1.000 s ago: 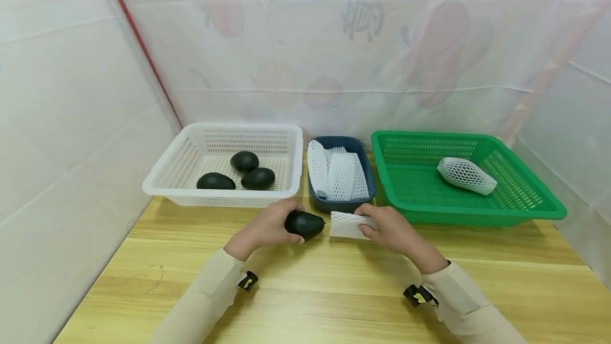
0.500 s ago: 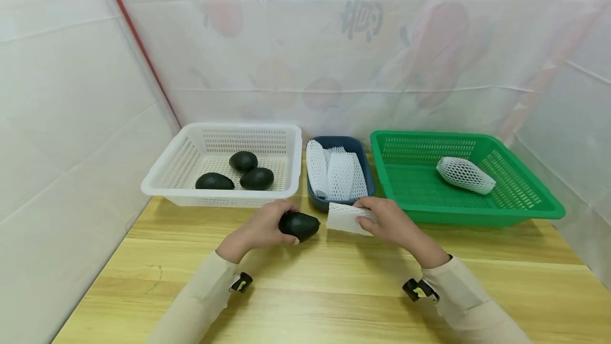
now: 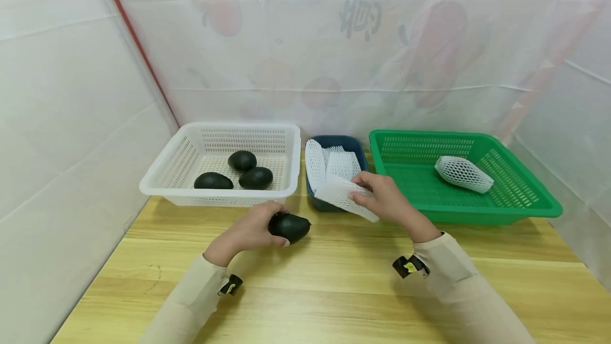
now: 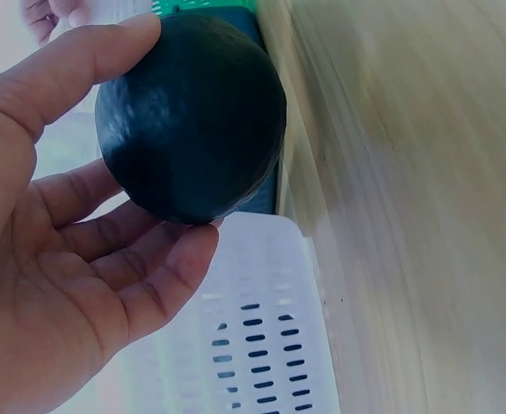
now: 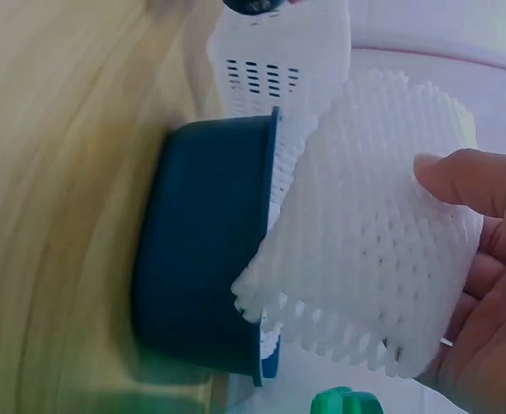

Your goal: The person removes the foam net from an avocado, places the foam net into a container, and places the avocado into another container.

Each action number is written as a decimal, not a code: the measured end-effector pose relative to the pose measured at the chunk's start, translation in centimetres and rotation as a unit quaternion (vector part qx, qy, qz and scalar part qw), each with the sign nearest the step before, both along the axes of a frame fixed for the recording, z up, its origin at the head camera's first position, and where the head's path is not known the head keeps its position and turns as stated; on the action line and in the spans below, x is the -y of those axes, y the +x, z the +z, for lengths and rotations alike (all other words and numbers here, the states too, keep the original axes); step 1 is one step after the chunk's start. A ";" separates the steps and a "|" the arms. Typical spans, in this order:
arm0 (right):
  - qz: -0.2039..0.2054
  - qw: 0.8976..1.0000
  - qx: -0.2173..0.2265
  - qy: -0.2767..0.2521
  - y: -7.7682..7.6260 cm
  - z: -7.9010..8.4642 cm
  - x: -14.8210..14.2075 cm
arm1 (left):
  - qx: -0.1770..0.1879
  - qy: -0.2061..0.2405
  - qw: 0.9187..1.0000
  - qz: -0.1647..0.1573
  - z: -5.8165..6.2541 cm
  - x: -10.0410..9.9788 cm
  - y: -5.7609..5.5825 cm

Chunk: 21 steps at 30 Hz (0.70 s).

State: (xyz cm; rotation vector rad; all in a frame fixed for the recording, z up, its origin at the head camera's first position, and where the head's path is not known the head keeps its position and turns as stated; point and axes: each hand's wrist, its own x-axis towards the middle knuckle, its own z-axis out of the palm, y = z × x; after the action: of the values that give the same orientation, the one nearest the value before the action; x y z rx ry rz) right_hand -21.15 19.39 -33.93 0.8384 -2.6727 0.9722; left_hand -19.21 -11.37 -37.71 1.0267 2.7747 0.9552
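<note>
In the head view my left hand [image 3: 248, 231] holds a dark avocado [image 3: 289, 228] over the table, its narrow end pointing right. The left wrist view shows thumb and fingers around the same avocado [image 4: 192, 116]. My right hand [image 3: 384, 197] pinches a flattened white foam net sleeve [image 3: 345, 195] at the front of the dark blue bin [image 3: 324, 204]. Seen from the right wrist, the sleeve [image 5: 365, 224] is gripped between thumb and fingers beside the bin [image 5: 205, 241]. More foam net sleeves [image 3: 315, 164] lie in the bin, partly hidden by the held one.
At the left, a white basket [image 3: 159, 174] contains three avocados [image 3: 256, 178]. On the right, a green basket [image 3: 534, 203] holds one avocado in a foam net [image 3: 463, 174]. A wooden table [image 3: 324, 291] lies beneath, with pale sheeting [image 3: 305, 42] hung behind.
My right hand has lifted the foam net sleeve away from the avocado, up and over the blue bin's front, tilting it. My left hand has shifted slightly left with the avocado.
</note>
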 end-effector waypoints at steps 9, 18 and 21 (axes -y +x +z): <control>-0.072 0.997 0.003 -0.041 -1.6 0.9 -0.1 | -0.001 0.002 1.000 0.010 0.1 1.1 0.2; -0.188 0.971 0.106 -0.102 -3.9 1.9 0.2 | -0.006 0.005 1.000 0.010 0.3 1.8 0.1; -0.199 0.965 0.133 -0.111 -4.6 1.7 0.6 | -0.004 0.004 1.000 0.011 0.4 2.2 0.1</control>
State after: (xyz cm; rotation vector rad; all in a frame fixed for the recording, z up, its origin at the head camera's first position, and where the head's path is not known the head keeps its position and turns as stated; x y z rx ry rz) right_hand -25.72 18.79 -32.26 0.1208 -2.7146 1.3147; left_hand -19.10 -13.54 -37.31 1.0046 2.7970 0.9678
